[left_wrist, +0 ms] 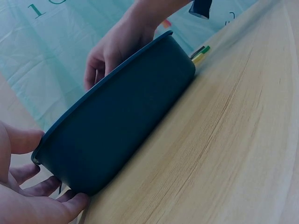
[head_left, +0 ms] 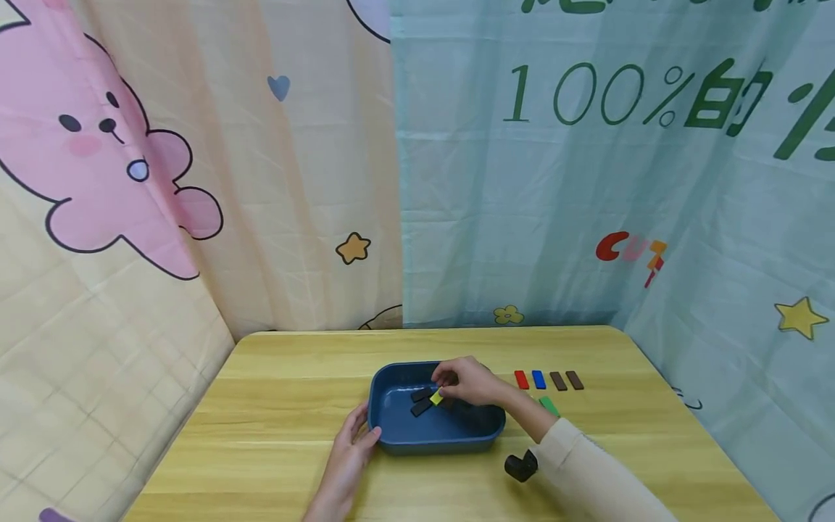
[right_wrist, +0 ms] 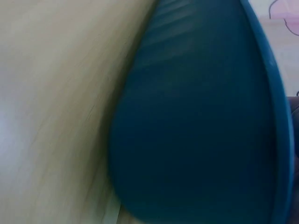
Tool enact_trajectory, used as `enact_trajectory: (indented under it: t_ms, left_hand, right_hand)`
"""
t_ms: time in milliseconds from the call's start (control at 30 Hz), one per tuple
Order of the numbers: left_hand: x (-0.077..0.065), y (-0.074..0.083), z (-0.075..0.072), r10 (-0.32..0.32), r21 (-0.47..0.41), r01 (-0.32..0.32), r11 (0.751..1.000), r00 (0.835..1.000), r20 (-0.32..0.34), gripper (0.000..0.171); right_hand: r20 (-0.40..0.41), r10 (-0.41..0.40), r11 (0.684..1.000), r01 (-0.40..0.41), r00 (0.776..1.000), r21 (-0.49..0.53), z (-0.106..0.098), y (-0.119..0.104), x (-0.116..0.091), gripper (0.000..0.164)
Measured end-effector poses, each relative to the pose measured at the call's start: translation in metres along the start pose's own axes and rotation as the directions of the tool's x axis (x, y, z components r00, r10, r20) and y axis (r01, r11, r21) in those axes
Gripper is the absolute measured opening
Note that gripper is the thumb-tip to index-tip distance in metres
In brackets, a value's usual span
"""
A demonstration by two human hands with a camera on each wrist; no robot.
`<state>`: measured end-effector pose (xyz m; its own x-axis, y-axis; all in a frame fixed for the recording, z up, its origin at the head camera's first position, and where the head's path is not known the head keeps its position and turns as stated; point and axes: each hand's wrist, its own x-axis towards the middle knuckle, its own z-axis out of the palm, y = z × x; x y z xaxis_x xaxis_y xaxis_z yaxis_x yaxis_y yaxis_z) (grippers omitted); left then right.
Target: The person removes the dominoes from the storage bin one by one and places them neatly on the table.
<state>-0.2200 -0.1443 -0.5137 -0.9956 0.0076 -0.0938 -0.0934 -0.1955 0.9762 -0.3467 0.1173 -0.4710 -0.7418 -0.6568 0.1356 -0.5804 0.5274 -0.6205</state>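
The blue tub point(head_left: 438, 446) opens upward, long axis running left-right.

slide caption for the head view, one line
Left hand holds a blue tub; right hand, reaching in, pinches a yellow tile near black tiles.

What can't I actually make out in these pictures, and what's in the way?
Head view: part of the yellow piece, covered by the right hand.
Head view: the top line of green lettering, cut off by the picture's edge.
Left wrist view: what the right hand touches, hidden by the blue tub.
Right wrist view: the tub's contents, hidden by its wall.
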Motion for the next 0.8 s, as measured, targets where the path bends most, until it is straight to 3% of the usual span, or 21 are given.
enact_trajectory:
  t_ms: [200, 367, 667, 800]
  left_hand:
    - [0.0, 0.0, -0.001, -0.002, 0.005, 0.002, 1.0, 1.0, 0.004, 0.063]
    - [0.001, -0.001, -0.001, -0.015, -0.004, 0.015, 1.0, 1.0, 0.0, 0.063]
    - [0.0, 0.001, -0.001, -0.007, 0.003, 0.007, 1.0, 1.0, 0.007, 0.063]
    - [-0.001, 0.002, -0.001, -0.011, -0.001, 0.011, 1.0, 1.0, 0.005, 0.063]
  right_hand:
    - [0.057, -0.051, 0.998, 0.053, 0.997, -0.018, 0.013, 0.0, 0.013, 0.018]
    - [0.104, -0.104, 0.985, 0.117, 0.989, -0.127, 0.028, -0.001, 0.018, 0.019]
    - [0.125, -0.095, 0.968, 0.12, 0.988, -0.219, 0.04, -0.001, 0.022, 0.022]
    - [0.163, -0.12, 0.946, 0.163, 0.979, -0.28, 0.04, -0.005, 0.024, 0.024]
